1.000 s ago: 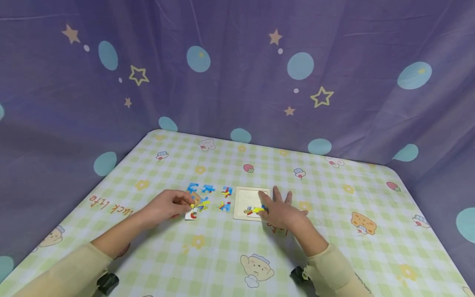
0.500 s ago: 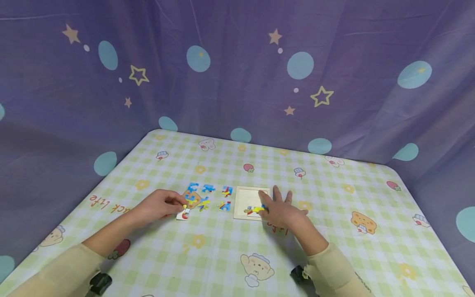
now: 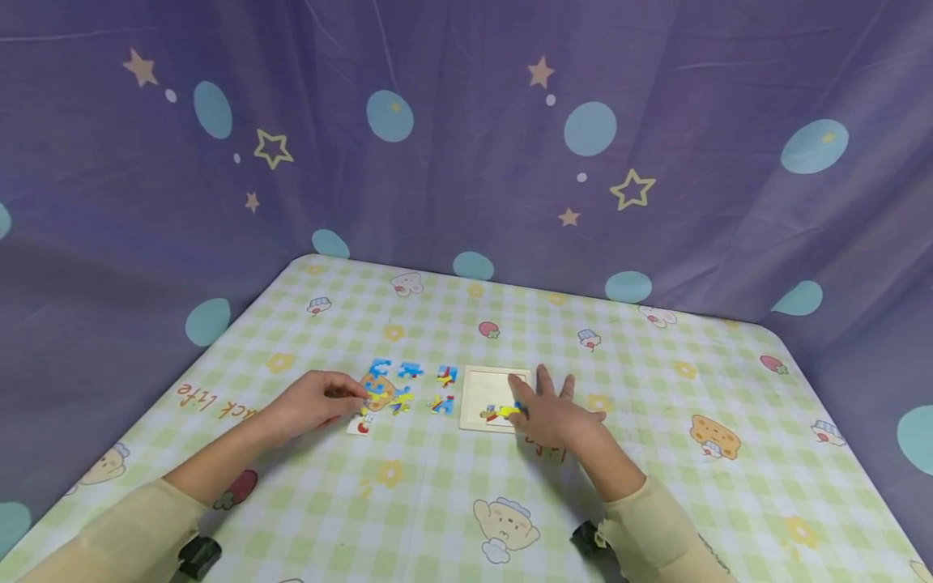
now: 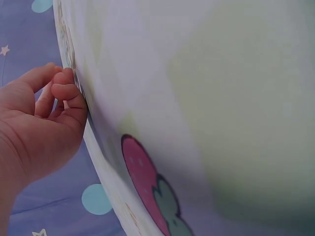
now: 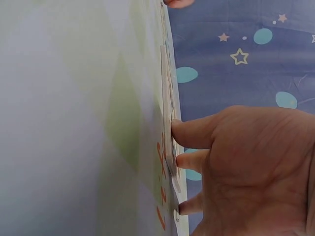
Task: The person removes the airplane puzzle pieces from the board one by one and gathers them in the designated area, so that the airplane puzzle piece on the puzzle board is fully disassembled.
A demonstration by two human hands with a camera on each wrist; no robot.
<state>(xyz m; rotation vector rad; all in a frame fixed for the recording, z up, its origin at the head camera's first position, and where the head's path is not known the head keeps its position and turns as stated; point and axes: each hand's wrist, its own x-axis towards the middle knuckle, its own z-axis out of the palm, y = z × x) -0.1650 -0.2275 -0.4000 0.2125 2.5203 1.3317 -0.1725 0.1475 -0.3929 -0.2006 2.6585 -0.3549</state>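
In the head view my left hand (image 3: 317,402) bends over a white-and-red jigsaw piece (image 3: 358,425), thumb and fingertips together at its upper edge. The left wrist view shows this hand (image 4: 47,113) with curled fingers low at the table; the piece is barely visible there. My right hand (image 3: 557,414) lies with spread fingers over the right side of a square wooden puzzle tray (image 3: 462,401). Its thumb is by yellow-and-red pieces (image 3: 499,413) along the tray's lower edge. In the right wrist view the right hand's (image 5: 256,167) thumb touches the tray (image 5: 167,108).
Several loose jigsaw pieces lie left of the tray, among them a blue piece (image 3: 410,369), a red-and-blue piece (image 3: 447,376) and a yellow piece (image 3: 400,399). A checked cloth (image 3: 437,502) covers the table. Purple curtains (image 3: 466,162) hang behind it.
My left hand has slid the white-and-red piece left, away from the yellow piece; in the last half second it barely moved. My right hand has stayed on the tray.
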